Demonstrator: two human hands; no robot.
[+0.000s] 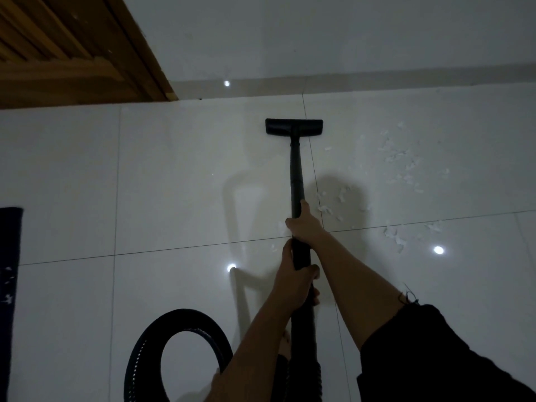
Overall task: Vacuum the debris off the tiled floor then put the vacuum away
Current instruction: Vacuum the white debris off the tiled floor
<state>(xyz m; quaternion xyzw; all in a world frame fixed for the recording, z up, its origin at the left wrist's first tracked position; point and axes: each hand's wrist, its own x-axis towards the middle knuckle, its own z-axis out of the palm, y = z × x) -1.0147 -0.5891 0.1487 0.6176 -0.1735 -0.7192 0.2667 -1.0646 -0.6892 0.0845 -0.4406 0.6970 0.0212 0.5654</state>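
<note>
One vacuum wand [296,175], one floor nozzle [293,127], one coiled hose [150,338]. Two hands on the wand: right hand [304,220], left hand [294,281]. One wooden door [72,47], one dark mat [10,256]. Paper scraps [397,158]: too many to count.

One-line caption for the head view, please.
Both hands, right ahead of left, grip the vacuum wand, nozzle near the wall, white debris to its right.

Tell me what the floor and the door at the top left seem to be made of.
Pale glossy tiled floor: probably glazed ceramic or porcelain, since it mirrors lights and shows thin grout lines. Brown slatted door: apparently wood, with visible grain and a warm, dull finish.
</note>
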